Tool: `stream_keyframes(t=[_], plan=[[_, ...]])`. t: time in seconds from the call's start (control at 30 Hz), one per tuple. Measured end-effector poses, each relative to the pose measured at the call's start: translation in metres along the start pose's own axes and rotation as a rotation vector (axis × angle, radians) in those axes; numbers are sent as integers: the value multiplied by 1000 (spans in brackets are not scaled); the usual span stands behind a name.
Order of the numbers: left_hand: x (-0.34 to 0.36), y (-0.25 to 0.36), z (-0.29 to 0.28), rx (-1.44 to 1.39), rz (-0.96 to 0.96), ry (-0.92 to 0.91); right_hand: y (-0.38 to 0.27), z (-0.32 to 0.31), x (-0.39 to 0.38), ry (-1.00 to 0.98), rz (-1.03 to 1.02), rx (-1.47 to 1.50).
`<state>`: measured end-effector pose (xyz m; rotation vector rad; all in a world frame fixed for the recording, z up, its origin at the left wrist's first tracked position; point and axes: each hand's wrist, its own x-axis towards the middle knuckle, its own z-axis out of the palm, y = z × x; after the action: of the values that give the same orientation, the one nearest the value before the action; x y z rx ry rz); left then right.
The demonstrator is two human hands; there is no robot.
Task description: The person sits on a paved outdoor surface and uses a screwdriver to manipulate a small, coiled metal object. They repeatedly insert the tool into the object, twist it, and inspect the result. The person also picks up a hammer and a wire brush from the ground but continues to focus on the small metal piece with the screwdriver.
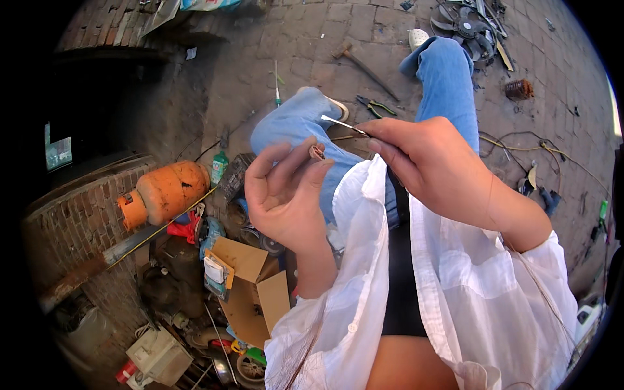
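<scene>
My left hand (286, 201), palm turned up, pinches a small brownish, copper-coloured piece (317, 152) between thumb and fingertips. It looks round with a hollow end, but it is too small to tell its kind. To the right, my right hand (439, 159) is closed round a slim metal tool with a flattened tip (341, 123), probably a flat screwdriver; its handle is hidden in the fist. The tip points left, above and apart from the small piece. Both hands are held over my lap, in front of blue jeans (286, 123) and an open white shirt (364, 201).
On the brick ground ahead lie a hammer (367, 71), pliers (376, 106) and a screwdriver (277, 97). A black fan (468, 27) and a rusty coil (519, 90) are farther right, with cables (520, 149). Leftward are an orange gas cylinder (175, 188) and an open cardboard box (244, 309).
</scene>
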<state>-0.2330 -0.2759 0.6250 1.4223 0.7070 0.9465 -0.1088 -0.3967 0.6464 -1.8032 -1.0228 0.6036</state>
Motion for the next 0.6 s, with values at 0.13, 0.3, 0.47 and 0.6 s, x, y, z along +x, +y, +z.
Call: stream_keyframes(t=[0.13,0.3,0.47,0.6], plan=[[2,-1,0,-73,-29,-13,-5,-5,-1,-6,16,149],[9,-4,-6,-220,-98,-75,1,0,-6,-70,-21,29],[10,-5,-7,-196,-91,-68,-2,-1,-7,-112,-15,-25],[8,-3,-4,-109,-37,-49,-3,-3,-7,-151,-16,-78]])
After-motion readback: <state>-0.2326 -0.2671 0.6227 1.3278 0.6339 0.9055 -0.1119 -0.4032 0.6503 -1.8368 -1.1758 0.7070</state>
